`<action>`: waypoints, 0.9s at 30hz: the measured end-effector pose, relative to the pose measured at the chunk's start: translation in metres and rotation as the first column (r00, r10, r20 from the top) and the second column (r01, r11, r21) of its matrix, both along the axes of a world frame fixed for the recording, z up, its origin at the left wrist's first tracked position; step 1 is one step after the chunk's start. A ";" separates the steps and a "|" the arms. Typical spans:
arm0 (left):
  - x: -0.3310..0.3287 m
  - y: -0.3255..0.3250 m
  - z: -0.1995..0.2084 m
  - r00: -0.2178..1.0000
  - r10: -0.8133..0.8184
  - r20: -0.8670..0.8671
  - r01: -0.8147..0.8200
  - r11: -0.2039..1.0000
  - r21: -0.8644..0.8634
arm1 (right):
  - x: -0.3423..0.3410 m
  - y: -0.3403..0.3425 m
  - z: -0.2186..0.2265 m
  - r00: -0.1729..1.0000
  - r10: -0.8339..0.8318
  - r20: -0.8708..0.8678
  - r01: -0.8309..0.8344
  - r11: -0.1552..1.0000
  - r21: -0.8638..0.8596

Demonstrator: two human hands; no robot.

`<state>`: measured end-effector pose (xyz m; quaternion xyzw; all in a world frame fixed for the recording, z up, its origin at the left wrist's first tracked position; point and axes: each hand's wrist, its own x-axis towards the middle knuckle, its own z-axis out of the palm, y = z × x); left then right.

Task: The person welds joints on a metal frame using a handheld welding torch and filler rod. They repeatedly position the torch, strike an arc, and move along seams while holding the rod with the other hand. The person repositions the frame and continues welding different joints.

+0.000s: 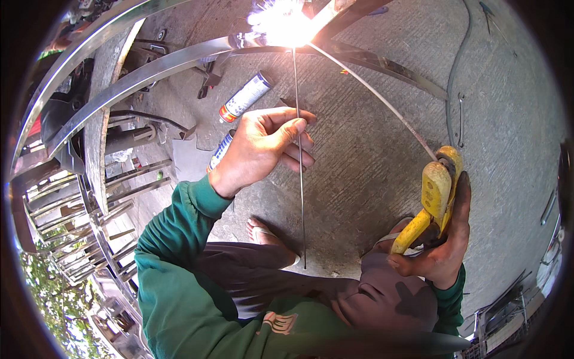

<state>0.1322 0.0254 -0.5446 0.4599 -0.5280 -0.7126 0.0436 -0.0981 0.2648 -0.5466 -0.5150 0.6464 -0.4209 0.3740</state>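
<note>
Left hand (269, 140) pinches a thin rod (302, 206) between thumb and fingers, other fingertips loosely curled; our right hand (447, 251) is wrapped round a yellow electrode holder (437, 188), its electrode (390, 106) slanting up and left. Rod and electrode both run into a white arc glare (287, 25), ahead of our hands, where a curved metal bar (149, 73) and others converge. We judge the joint mid-weld: bars appear set in place, arc lit, but glare hides the seam, so how much is fused we cannot tell. Good lengths of rod and electrode are left. Edges: the curved bar sweeps beyond and left of our left hand; a spray can (246, 96) lies just beyond that hand, a second can (220, 151) partly behind its wrist. Widest room for moving: concrete floor (511, 173) right of our right hand, with a cable (458, 60) and a wrench (460, 119) ahead of it.
</note>
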 end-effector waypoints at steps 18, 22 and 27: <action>0.001 0.002 -0.006 1.000 0.009 -0.005 -0.009 1.000 -0.006 | -0.002 -0.004 0.004 0.980 -0.017 -0.196 -0.008 0.992 -0.126; 0.001 0.001 -0.006 1.000 0.003 -0.005 -0.003 1.000 -0.001 | 0.000 0.000 -0.001 0.997 -0.043 -0.069 0.037 0.995 -0.089; -0.001 0.002 -0.002 1.000 0.013 0.025 -0.013 1.000 0.002 | 0.001 0.000 0.000 0.999 -0.050 0.006 0.050 0.998 -0.025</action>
